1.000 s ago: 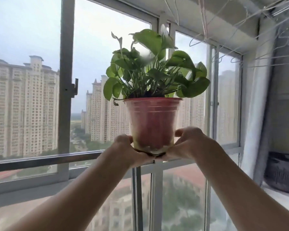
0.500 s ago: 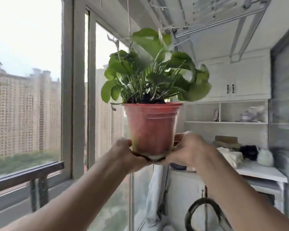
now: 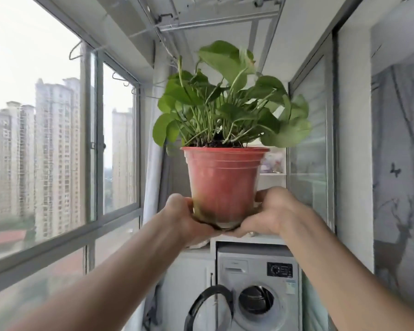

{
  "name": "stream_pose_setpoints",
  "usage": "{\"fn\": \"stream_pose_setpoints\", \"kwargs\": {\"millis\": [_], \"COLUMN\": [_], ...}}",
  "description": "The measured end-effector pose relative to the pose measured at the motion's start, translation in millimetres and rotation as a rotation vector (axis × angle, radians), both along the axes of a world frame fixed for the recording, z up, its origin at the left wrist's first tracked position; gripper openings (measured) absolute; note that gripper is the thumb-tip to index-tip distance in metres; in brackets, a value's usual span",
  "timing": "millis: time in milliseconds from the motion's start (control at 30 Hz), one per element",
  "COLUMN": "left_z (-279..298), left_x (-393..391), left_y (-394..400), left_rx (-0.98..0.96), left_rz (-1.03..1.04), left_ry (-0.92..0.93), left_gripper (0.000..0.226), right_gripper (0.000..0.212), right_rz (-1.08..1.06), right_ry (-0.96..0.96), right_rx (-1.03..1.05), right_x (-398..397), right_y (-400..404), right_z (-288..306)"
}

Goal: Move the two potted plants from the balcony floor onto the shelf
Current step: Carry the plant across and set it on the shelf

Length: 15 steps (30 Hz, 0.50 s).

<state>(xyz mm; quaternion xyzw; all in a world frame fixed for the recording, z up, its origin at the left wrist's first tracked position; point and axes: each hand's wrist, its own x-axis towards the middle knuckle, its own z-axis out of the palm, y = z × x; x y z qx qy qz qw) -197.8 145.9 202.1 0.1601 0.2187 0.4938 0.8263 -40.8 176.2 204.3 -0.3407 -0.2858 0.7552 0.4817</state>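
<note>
Pot (image 3: 224, 187) upright, cradled between left hand (image 3: 184, 218) and right hand (image 3: 270, 211).

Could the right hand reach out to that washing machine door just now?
Probably not as things stand. The right hand and the left hand are both cupped under the base of the red plant pot, held up in the air. The washing machine sits below and beyond them.

Plant pot (image 3: 224, 185): red plastic, semi-gloss, ribbed nr rim, grimy at base. Leaves (image 3: 227, 108) waxy. Washing machine (image 3: 256, 290): grey gloss plastic/metal. Window frames (image 3: 87, 130): matt grey metal.
</note>
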Motion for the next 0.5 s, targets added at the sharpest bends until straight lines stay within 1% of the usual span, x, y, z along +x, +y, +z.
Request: {"fn": "stream_pose_setpoints", "kwargs": {"millis": [67, 133, 200, 267, 367, 500], "left_z": [4, 8, 11, 10, 5, -5], "left_x": [19, 38, 52, 62, 72, 69], "left_y": [30, 61, 84, 107, 141, 191], "left_rx": [0.014, 0.075, 0.085, 0.095, 0.123, 0.113], "left_rz": [0.049, 0.009, -0.021, -0.013, -0.011, 0.000], "left_ry": [0.042, 0.059, 0.039, 0.049, 0.089, 0.151], "left_gripper": [0.061, 0.064, 0.064, 0.060, 0.061, 0.059], "right_gripper": [0.046, 0.043, 0.042, 0.045, 0.049, 0.055], "right_rz": [-0.005, 0.007, 0.009, 0.003, 0.002, -0.012], "right_ry": [-0.007, 0.008, 0.030, 0.031, 0.029, -0.022], "right_rx": [0.014, 0.031, 0.041, 0.049, 0.057, 0.046], "right_x": [21, 44, 59, 69, 78, 74], "right_y": [23, 51, 73, 92, 122, 164], "right_z": [6, 11, 13, 13, 9, -2]}}
